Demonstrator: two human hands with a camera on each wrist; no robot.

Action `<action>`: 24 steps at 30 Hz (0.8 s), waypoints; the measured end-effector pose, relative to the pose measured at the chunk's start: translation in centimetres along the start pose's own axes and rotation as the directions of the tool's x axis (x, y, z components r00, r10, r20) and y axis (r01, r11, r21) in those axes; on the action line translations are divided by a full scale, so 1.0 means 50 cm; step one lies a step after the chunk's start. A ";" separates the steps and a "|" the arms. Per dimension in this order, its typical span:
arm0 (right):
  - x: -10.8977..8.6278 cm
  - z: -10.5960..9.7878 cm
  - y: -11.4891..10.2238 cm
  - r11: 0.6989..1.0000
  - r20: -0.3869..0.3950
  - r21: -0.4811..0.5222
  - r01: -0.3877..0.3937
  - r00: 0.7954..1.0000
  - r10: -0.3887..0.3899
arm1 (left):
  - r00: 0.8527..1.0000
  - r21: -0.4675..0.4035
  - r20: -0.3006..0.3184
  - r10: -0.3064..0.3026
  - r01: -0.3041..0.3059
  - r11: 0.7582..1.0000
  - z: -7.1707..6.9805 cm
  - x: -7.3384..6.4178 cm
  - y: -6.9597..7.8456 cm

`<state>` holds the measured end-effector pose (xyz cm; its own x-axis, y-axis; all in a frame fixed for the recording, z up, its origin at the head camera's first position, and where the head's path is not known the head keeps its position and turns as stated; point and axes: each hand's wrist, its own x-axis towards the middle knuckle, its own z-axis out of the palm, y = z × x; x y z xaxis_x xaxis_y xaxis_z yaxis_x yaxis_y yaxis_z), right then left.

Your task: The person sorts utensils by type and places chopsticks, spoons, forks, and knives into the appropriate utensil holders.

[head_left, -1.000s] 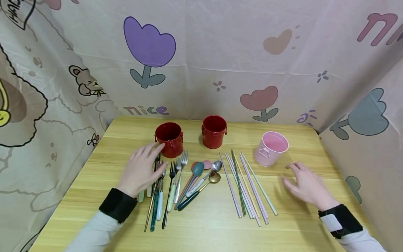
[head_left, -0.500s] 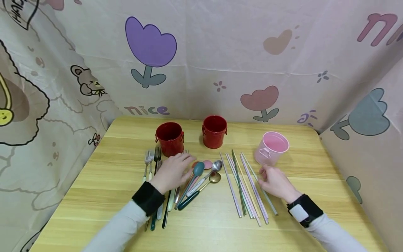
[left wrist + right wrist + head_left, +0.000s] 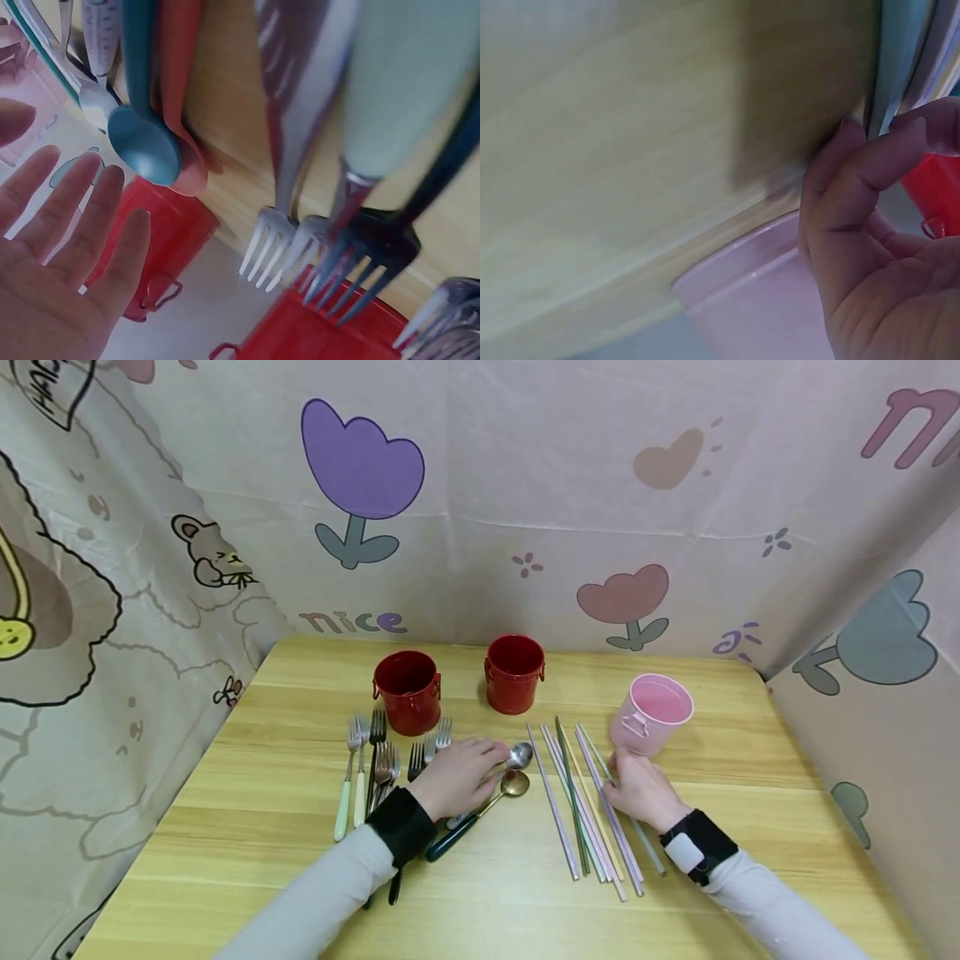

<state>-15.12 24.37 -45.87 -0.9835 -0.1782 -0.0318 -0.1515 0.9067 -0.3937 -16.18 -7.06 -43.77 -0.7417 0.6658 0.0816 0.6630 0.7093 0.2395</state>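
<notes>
My left hand [image 3: 461,777] is over the spoons with its fingers fairly straight, hiding most of them in the head view. Silver [image 3: 520,756] and gold [image 3: 514,783] spoon bowls show past its fingertips. The left wrist view has a teal spoon [image 3: 146,146] and an orange spoon [image 3: 191,169] beside the spread fingers. Among the chopsticks, my right hand [image 3: 645,789] pinches the outermost one, a pale green chopstick [image 3: 649,847], near its upper end, close to the pink bucket [image 3: 652,718]. In the right wrist view the curled fingers [image 3: 885,161] meet at that chopstick.
Two red buckets, one left [image 3: 408,697] and one central [image 3: 514,681], stand toward the back of the wooden table [image 3: 247,827]. Several forks [image 3: 342,810] lie to the left of my left hand. More chopsticks, such as a purple chopstick [image 3: 557,814], lie mid-table. A printed cloth [image 3: 480,485] hangs behind.
My left hand has moved right from the forks onto the spoons. The right hand has come leftward from beside the pink bucket to the outermost chopstick.
</notes>
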 end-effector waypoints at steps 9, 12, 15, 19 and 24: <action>0.006 0.000 -0.003 1.000 0.002 -0.029 -0.010 1.000 0.010 | 0.986 -0.019 -0.121 -0.113 0.111 0.994 0.005 0.034 -0.003; 0.005 -0.004 -0.002 0.999 0.011 -0.027 -0.023 1.000 0.024 | 0.965 -0.093 -0.154 -0.214 0.201 0.975 0.001 0.051 -0.008; 0.002 -0.009 -0.005 0.999 0.009 -0.026 -0.027 1.000 0.027 | 0.925 -0.222 -0.167 -0.340 0.301 0.927 -0.007 0.069 -0.015; -0.002 -0.012 -0.012 1.000 -0.006 -0.007 -0.005 1.000 0.005 | 0.861 -0.387 -0.195 -0.469 0.372 0.844 -0.018 0.091 -0.026; -0.002 -0.019 -0.029 0.995 -0.076 0.027 0.093 0.993 -0.091 | 0.822 -0.464 -0.224 -0.524 0.383 0.799 -0.025 0.119 -0.037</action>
<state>-14.89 23.42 -44.43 -0.9704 -0.2301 0.0739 -0.2396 0.8757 -0.4193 -21.95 -4.72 -42.51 -0.9796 0.1239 0.1580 0.1986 0.7139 0.6715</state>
